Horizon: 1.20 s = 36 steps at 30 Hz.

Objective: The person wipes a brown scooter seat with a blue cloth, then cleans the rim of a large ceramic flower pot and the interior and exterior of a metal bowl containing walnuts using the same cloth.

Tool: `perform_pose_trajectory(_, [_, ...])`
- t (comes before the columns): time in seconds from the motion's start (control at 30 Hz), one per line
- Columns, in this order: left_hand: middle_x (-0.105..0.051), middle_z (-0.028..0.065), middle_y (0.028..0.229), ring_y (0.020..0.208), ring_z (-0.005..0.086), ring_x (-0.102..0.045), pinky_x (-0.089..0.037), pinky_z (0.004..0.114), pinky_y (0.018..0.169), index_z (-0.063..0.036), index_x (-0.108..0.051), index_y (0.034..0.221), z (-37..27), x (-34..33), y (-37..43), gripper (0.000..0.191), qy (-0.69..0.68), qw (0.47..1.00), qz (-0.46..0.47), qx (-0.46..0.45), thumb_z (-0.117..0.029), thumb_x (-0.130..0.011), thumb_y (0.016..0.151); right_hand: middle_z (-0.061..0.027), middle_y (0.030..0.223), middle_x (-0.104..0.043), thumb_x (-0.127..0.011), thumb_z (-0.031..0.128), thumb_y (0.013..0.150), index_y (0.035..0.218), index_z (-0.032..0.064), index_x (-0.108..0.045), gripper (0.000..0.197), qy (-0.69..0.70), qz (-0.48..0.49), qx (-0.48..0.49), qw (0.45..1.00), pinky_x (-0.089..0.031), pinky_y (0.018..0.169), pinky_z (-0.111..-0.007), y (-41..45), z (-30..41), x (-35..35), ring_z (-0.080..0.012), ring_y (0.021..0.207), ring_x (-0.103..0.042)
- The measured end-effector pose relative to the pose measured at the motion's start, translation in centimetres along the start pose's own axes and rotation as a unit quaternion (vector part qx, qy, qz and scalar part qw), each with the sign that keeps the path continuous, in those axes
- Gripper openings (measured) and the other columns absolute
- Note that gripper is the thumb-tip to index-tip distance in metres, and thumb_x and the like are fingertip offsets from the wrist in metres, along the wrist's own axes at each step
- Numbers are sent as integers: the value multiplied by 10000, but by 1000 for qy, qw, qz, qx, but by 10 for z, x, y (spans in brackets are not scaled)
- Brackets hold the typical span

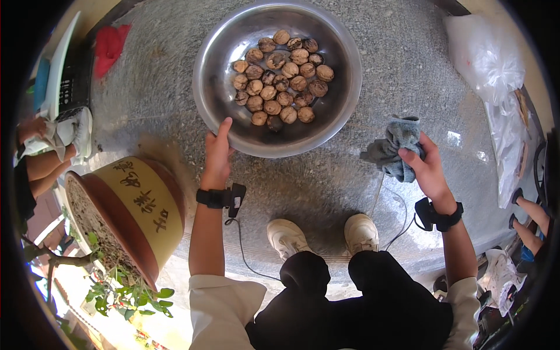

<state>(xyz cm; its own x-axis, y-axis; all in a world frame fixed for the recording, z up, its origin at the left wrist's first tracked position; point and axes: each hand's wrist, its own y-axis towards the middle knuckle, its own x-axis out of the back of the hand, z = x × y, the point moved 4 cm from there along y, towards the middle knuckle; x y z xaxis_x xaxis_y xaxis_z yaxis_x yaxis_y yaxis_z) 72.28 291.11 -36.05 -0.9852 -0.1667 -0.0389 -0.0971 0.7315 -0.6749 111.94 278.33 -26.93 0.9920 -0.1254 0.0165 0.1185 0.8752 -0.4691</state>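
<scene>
A wide stainless steel basin point(345, 100) rests on the stone floor in front of me and holds many walnuts point(289, 70) in their shells, some with dark patches. My left hand point(217, 151) grips the basin's rim at its lower left, the thumb on top and the fingers mostly hidden beneath. To the right of the basin, my right hand point(422, 159) holds a crumpled grey-blue cloth point(400, 144), clear of the basin. Both wrists wear black straps with small devices and thin cables.
A large potted plant point(144, 210) stands at the left, near a red cloth point(109, 48). Clear plastic bags point(488, 61) lie along the right side. Another person's legs point(52, 166) show at the far left, and someone's legs point(531, 218) at the far right.
</scene>
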Motion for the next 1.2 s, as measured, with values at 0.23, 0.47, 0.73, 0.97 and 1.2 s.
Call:
perform_pose_trajectory(0.23, [-659,101,1070,1012,161,-618,-483,285,856,46,-530,1263,-86,-7,-17,377,156,923,-105,-334,-236,-505,1015,-49,1070,-654,-631,109,893,1226,-18,-574,361,-134,-99,30,986,-475,864,-261,-33,58,57,-108,960,-594])
perform_pose_trajectory(0.47, [-558,179,1277,1163,317,-578,-470,372,963,-67,-529,1320,-117,-107,55,444,427,745,94,-504,-77,-584,880,-34,1023,-659,-669,129,881,1189,-11,-578,350,-96,-18,23,995,-482,832,-251,-7,93,2,-92,924,-592])
perform_pose_trajectory(0.73, [-594,139,1112,985,322,-637,-546,429,765,-61,-602,1107,-69,-174,72,308,729,569,44,-377,-123,-677,815,-24,1008,-657,-645,76,897,1160,1,-583,281,99,-23,33,994,-495,806,-261,14,35,-47,-81,903,-589])
perform_pose_trajectory(0.97, [-627,157,1089,959,304,-642,-529,391,830,-32,-605,1189,-84,-148,68,439,555,744,-25,-372,-149,-728,784,-27,1041,-648,-661,59,888,1200,7,-564,331,131,5,25,991,-496,836,-265,24,27,-51,-87,941,-589])
perform_pose_trajectory(1.2, [-612,122,1179,1095,238,-625,-580,395,872,18,-466,1272,-54,-142,-63,355,-24,944,325,-40,-129,-539,957,-72,1252,-561,-705,103,869,1365,16,-427,576,164,28,143,976,-450,958,-305,43,48,-57,-145,1130,-540])
